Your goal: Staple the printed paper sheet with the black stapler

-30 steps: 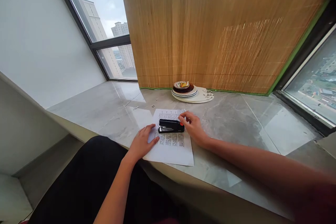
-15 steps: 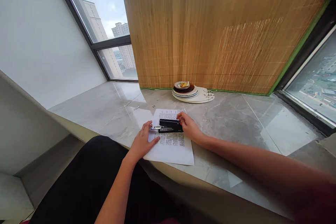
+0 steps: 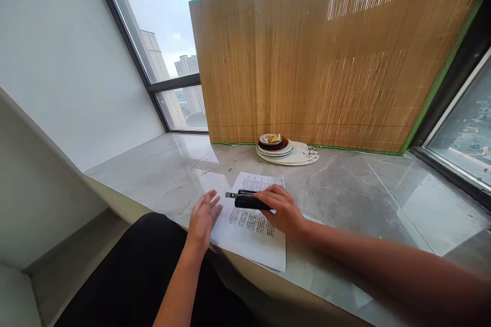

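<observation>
My right hand [image 3: 283, 208] is wrapped around the right end of a black stapler [image 3: 248, 202]. A narrow metal part sticks out from the stapler's left end. Beneath it lie printed sheets of paper [image 3: 253, 250], covered in lines of small text; they seem slightly fanned at the edges. My left hand [image 3: 205, 217] is by the sheets' left edge, its fingers spread and holding nothing. A small gap separates it from the stapler's metal tip. My right palm and fingers hide the stapler's other end.
Behind the paper, a stack of plates [image 3: 275, 149] rests on an oval plate [image 3: 305, 154]. A bamboo blind [image 3: 299, 71] hangs behind the grey stone ledge [image 3: 337, 189]. Small bits [image 3: 230, 169] lie left of the plates. The ledge's front edge runs close to my legs.
My right hand has closed more fully around the stapler, which has turned over to another side. My left hand has drawn back from the stapler's metal end. The view has tilted upward.
</observation>
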Motion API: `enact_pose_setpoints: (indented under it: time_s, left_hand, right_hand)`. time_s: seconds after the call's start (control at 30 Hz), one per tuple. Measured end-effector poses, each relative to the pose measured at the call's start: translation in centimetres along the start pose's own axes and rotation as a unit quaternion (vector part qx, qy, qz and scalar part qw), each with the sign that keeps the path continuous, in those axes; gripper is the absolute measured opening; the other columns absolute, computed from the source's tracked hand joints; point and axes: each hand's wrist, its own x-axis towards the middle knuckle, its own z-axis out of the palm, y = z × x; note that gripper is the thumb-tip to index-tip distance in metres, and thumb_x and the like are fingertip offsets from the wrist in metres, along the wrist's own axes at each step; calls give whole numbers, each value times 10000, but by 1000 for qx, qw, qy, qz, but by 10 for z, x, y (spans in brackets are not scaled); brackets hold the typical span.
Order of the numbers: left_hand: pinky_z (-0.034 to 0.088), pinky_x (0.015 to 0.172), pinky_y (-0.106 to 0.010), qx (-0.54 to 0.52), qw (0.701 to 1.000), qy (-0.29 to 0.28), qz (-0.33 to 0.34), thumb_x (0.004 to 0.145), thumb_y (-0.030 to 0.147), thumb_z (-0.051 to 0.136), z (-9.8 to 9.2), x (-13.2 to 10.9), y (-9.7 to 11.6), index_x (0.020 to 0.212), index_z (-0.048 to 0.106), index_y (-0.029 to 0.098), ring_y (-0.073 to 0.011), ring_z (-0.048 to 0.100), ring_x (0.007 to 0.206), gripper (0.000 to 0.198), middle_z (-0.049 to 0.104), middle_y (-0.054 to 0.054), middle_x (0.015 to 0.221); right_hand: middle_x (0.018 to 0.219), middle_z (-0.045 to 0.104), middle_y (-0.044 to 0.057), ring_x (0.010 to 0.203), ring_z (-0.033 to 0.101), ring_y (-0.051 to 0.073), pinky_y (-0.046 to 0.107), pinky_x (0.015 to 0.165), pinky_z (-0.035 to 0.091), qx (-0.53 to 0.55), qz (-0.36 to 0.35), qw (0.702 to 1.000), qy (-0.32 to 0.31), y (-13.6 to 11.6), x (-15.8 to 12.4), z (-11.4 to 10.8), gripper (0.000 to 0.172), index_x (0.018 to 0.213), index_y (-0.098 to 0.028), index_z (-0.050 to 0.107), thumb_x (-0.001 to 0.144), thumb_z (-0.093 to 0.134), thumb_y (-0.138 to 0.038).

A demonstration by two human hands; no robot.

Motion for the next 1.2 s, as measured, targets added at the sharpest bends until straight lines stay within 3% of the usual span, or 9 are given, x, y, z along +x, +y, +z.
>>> enact_pose_setpoints:
  time_s: [0.13, 0.4, 0.47, 0.57, 0.7, 0.8, 0.9, 1.07, 1.2]
  left_hand:
    - [524, 1120, -473, -211, 959, -60, -179, 1029, 393, 489, 4, -10, 13, 1205, 640, 139, -280, 717, 1153, 344, 684, -191, 1274]
    - [494, 1178, -372, -261, 944, -65, -189, 976, 84, 473, 17, -18, 13, 1057, 710, 63, -250, 688, 1223, 252, 730, -189, 1199]
    - [501, 1170, -365, -245, 953, -25, -180, 953, 18, 453, 16, -16, 10, 1049, 706, 57, -240, 712, 1180, 273, 747, -190, 1135]
    - [526, 1138, -351, -220, 965, 50, -133, 965, -20, 432, 11, -14, 8, 1062, 686, 58, -219, 744, 1104, 283, 747, -198, 1130]
    - [603, 1023, -345, -166, 981, 68, -69, 990, 72, 570, 9, -21, 16, 1166, 647, 108, -210, 759, 1041, 196, 732, -183, 1208]
    - [628, 931, -334, -127, 990, 24, -64, 989, 165, 638, 17, -30, 25, 1211, 614, 124, -217, 765, 997, 227, 726, -184, 1232]
    - [609, 933, -350, -119, 989, -56, -64, 966, 304, 704, 32, -42, 29, 1207, 595, 132, -246, 759, 1014, 316, 738, -182, 1189]
    - [579, 920, -341, -130, 974, -173, -62, 921, 419, 756, 54, -63, 35, 1285, 548, 182, -219, 740, 973, 481, 751, -103, 1041]
    - [554, 905, -297, -149, 951, -259, -83, 972, 404, 696, 62, -74, 37, 1339, 537, 204, -158, 708, 898, 448, 717, -55, 965]
  right_hand:
    - [1248, 750, 17, 1058, 661, 223, 409, 912, 514, -49, -148, 987, -37, -10, -8, -5, 393, 1330, -342, 663, 1031, 493, -153]
    - [1248, 752, -26, 1090, 673, 202, 387, 905, 482, -54, -152, 985, -53, -16, -10, -12, 393, 1337, -414, 652, 1048, 511, -187]
    - [1185, 772, 4, 1045, 681, 227, 423, 908, 476, -37, -96, 995, 6, -15, -6, -7, 347, 1271, -375, 696, 1011, 565, -184]
    - [1076, 783, 62, 991, 690, 277, 473, 910, 491, 2, 73, 995, 69, -9, 4, -1, 237, 1146, -297, 748, 922, 697, -236]
    - [1032, 788, 61, 963, 719, 296, 463, 894, 549, 97, 268, 958, 23, 9, 15, 1, 296, 1086, -255, 777, 791, 810, -264]
    - [1053, 786, 68, 986, 724, 306, 467, 899, 566, 114, 313, 943, -22, 16, 15, 1, 327, 1097, -238, 777, 773, 814, -253]
    - [1211, 738, 107, 1145, 663, 351, 547, 982, 523, 43, 233, 971, 23, 3, 12, -3, 429, 1217, -239, 725, 802, 819, -291]
    - [1224, 728, 74, 1129, 653, 248, 438, 983, 527, 107, -69, 989, 80, -41, 9, -13, 329, 1241, -271, 661, 924, 742, -248]
    - [1001, 775, 25, 943, 665, 206, 383, 860, 554, 155, -98, 979, 88, -54, 9, -12, 175, 1072, -266, 703, 931, 720, -163]
